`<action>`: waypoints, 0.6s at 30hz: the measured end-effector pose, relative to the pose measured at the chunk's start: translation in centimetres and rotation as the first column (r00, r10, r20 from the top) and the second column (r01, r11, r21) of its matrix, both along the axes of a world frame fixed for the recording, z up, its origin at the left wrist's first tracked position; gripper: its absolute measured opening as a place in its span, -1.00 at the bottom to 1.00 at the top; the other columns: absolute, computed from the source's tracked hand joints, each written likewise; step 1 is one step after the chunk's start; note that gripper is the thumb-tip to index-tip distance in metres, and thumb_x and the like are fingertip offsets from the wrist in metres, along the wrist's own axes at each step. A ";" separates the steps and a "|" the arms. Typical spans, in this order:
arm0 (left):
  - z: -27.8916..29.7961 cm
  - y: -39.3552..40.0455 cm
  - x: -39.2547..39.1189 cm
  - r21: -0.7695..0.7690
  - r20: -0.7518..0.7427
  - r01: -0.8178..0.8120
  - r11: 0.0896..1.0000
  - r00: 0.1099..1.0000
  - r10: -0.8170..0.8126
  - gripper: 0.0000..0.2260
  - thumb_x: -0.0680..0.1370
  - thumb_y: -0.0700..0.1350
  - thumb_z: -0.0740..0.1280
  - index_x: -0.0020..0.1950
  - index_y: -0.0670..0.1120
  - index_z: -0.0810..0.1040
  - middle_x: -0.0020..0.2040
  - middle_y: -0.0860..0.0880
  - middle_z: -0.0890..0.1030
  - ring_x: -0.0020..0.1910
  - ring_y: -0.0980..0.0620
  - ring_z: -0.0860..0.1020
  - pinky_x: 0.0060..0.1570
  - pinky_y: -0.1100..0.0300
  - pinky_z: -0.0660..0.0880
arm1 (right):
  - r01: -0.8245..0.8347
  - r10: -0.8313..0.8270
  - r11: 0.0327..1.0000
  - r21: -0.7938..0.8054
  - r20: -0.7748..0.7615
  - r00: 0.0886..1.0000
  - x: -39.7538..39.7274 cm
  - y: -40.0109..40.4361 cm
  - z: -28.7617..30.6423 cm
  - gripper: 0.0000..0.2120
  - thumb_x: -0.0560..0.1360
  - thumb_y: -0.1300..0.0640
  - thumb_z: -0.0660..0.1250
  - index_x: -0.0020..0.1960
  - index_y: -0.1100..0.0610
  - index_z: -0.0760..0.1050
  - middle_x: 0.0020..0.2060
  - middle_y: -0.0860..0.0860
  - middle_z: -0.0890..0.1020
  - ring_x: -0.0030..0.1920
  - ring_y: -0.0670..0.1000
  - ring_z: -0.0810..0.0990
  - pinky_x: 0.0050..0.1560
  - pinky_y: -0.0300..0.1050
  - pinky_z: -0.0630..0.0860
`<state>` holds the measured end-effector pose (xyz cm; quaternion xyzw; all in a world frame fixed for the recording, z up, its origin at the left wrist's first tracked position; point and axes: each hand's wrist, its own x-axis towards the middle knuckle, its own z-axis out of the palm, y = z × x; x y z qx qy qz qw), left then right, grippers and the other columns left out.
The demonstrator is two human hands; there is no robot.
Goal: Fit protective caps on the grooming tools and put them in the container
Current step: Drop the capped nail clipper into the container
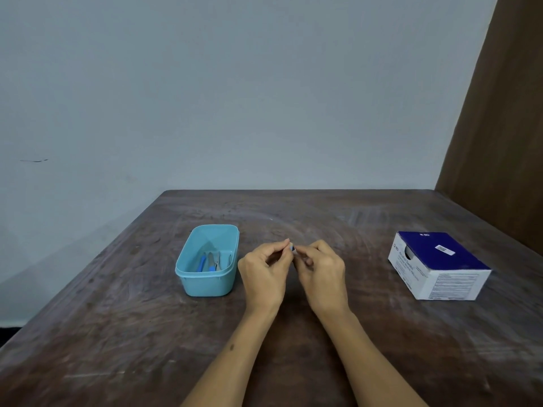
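1. On my feed, both bare hands meet above the middle of the worn dark-brown wooden table (293, 362), fingertips nearly touching each other.
2. The left hand (264, 274) has its thumb and forefinger drawn together, pinching one end of a small object with a pale tip and a dark blue part (291, 247); its other fingers curl under the palm.
3. The right hand (321, 271) pinches the same small object from the other side, fingers likewise curled in.
4. The object is mostly hidden between the fingertips, so I cannot say for sure whether it is a cap, a tool end, or both together.
5. The light-blue oblong plastic container (207, 284) stands just beside the left hand, on its left, open at the top.
6. Inside the container lie several slim grooming tools with blue handles and grey metal parts (210, 261), leaning lengthwise along the bottom.
7. Well apart on the right side of the table sits a white cardboard box with a dark blue top and a small label (439, 264).
8. A pale grey-blue wall (235, 98) stands behind the table.
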<state>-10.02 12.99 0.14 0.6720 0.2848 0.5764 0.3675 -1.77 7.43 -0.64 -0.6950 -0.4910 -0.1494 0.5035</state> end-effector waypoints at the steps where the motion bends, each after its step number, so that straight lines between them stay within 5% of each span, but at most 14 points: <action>1: 0.0 0.0 0.0 -0.001 0.007 -0.004 1.000 1.000 0.004 -0.84 0.40 -0.28 0.45 -0.03 -0.14 0.68 -0.20 0.08 0.67 -0.19 0.24 0.64 -0.17 0.41 0.54 | 0.011 -0.011 1.000 -0.017 -0.006 1.000 0.1 0.0 -0.1 -0.92 0.45 0.26 0.42 -0.08 0.21 0.66 -0.31 -0.02 0.47 -0.37 -0.11 0.44 -0.30 -0.40 0.35; 9: 0.4 0.0 -0.3 0.036 0.042 -0.039 0.999 0.998 0.038 -0.82 0.41 -0.29 0.44 -0.02 -0.11 0.67 -0.17 0.05 0.68 -0.16 0.26 0.62 -0.13 0.40 0.54 | 0.076 -0.086 0.987 -0.145 -0.067 0.994 0.6 0.0 -0.7 -0.91 0.48 0.26 0.37 -0.09 0.19 0.65 -0.25 0.07 0.55 -0.26 0.01 0.52 -0.20 -0.12 0.49; 14: 3.5 -0.1 -3.3 0.198 0.085 -0.153 0.968 0.987 0.138 -0.79 0.44 -0.28 0.42 0.03 -0.06 0.64 -0.12 0.17 0.64 -0.11 0.33 0.60 -0.09 0.53 0.46 | 0.091 -0.095 0.995 -0.039 -0.147 0.984 0.9 0.2 -1.0 -0.94 0.45 0.26 0.40 -0.08 0.18 0.63 -0.23 0.08 0.61 -0.22 0.07 0.59 -0.14 0.09 0.57; 16: 5.7 1.1 -5.4 0.261 -0.005 -0.226 0.939 0.972 0.235 -0.87 0.44 -0.25 0.42 -0.03 -0.13 0.68 -0.13 0.12 0.65 -0.14 0.28 0.60 -0.10 0.54 0.44 | 0.095 -0.097 0.995 -0.020 -0.187 0.978 0.9 0.4 -1.0 -0.95 0.45 0.22 0.42 -0.09 0.13 0.58 -0.26 0.00 0.61 -0.25 0.02 0.58 -0.18 0.06 0.58; 18: 7.5 2.8 -6.8 0.208 -0.227 -0.262 0.943 0.925 0.307 -0.93 0.45 -0.24 0.40 -0.14 -0.17 0.69 -0.18 -0.03 0.70 -0.21 0.12 0.63 -0.10 0.35 0.52 | 0.107 -0.110 0.994 -0.030 -0.199 0.974 0.7 0.4 -0.9 -0.90 0.44 0.18 0.44 -0.14 0.10 0.52 -0.30 -0.06 0.59 -0.28 -0.02 0.58 -0.24 0.02 0.58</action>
